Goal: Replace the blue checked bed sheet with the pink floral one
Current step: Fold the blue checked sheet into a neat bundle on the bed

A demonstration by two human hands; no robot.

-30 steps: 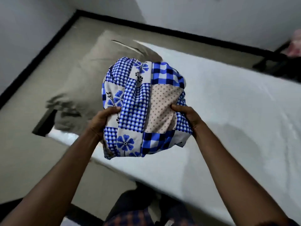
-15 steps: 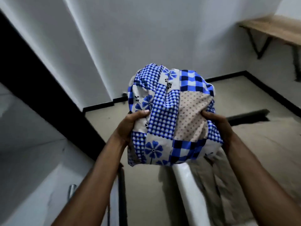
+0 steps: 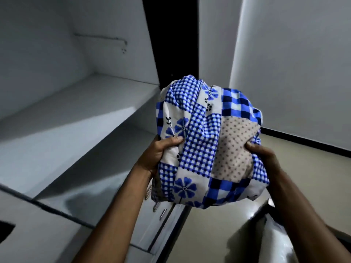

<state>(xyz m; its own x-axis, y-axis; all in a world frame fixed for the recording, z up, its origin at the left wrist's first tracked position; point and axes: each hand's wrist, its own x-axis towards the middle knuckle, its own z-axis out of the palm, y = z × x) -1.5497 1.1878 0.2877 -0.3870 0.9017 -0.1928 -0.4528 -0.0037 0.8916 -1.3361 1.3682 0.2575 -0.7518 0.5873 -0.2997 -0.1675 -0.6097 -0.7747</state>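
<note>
Home, likely a bedroom: plain white walls (image 3: pixel 294 63), built-in white shelf (image 3: pixel 79 99) at left, drawer handles (image 3: pixel 163 213) under it, beige floor (image 3: pixel 218 234) with black skirting (image 3: pixel 303 141), dark door frame (image 3: pixel 174 44), glossy mattress corner (image 3: pixel 277 243) lower right, bundled blue checked bed sheet (image 3: pixel 205 141) in mid-frame.

Sheet bundle (image 3: pixel 207 141): blue-white checks, blue flowers, beige dots.

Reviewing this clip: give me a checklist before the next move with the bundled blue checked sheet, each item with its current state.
1. Left hand grips the bundled blue checked bed sheet: ok.
2. Right hand grips its other side: ok.
3. No cloth trailing to the floor: ok.
4. White wall shelf at left in view: ok.
5. Pink floral sheet located: cannot tell, not in view.
</note>
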